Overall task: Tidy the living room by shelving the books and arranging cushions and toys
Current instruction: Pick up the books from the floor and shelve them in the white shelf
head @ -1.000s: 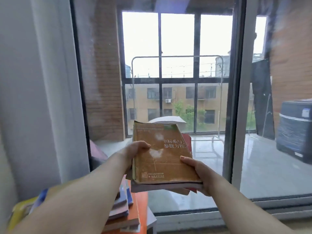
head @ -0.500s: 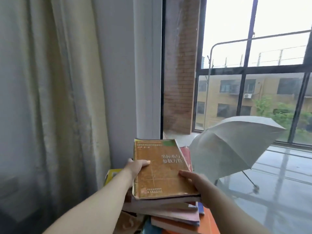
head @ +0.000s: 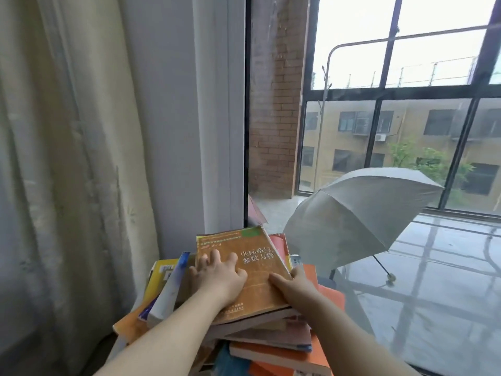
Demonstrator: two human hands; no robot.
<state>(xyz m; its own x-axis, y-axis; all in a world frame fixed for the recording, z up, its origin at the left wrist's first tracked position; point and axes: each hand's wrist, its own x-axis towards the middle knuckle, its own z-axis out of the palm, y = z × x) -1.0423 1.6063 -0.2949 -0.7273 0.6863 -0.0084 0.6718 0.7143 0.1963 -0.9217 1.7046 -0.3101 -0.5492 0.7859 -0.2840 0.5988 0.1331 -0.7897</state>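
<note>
So the brown book (head: pixel 256 267) is found down at 6 o'clock of the view, laid flat as the top layer of the book pile (head: pixel 271 340), title side up. Half a second ago it was held just above that pile; now it looks set down on it, though full contact underneath can't be confirmed.

The left hand (head: pixel 218 275) is spread flat on the cover, fingers wide and pressing at roughly the cover's 8 o'clock. That's the big change: before, the book's left edge was pinched by it, thumb on top. The right hand (head: pixel 296 287) is wrapped round the book's edge at 4 o'clock, thumb laid over the cover and the other fingers tucked past the side, pretty much as it was gripped earlier.

At 9 o'clock of the brown book, a yellow book (head: pixel 160 278) and a blue-and-white book (head: pixel 169 289) are propped at a tilt against the pile. More of both is shown than before. An orange book (head: pixel 284 359) is seen low in the pile at 6 o'clock.

The curtain (head: pixel 67 158) is hung at 9 o'clock of the view. An open grey umbrella (head: pixel 349 213) is parked behind the glass at 3 o'clock.
</note>
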